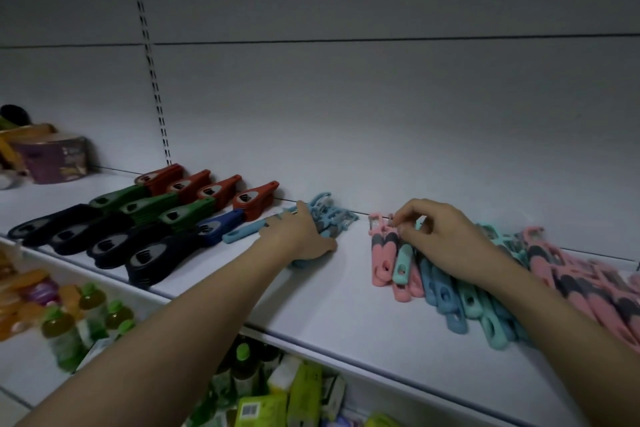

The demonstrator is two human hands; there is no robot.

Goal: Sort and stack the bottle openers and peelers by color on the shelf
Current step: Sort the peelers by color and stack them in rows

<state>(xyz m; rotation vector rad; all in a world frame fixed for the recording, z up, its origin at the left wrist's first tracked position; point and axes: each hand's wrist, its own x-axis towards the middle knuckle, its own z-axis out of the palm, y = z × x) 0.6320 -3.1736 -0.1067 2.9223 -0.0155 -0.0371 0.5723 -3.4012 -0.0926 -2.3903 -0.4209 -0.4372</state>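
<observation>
From the head camera, both arms are out over the white shelf [329, 291]: the left hand [298, 236] lies palm-down on a small bunch of light-blue peelers [332, 215] near the back wall, fingers gently curved over them, one blue peeler [242, 231] lying loose just beside its wrist. Over on the right, the right hand [440, 236] sits on the mixed pile of pink, teal and blue peelers [460, 291], fingertips pinching at the head of a pink peeler [379, 253]. Far left, the bottle openers [156, 222] lie stacked in rows of red, green, blue and black.
</observation>
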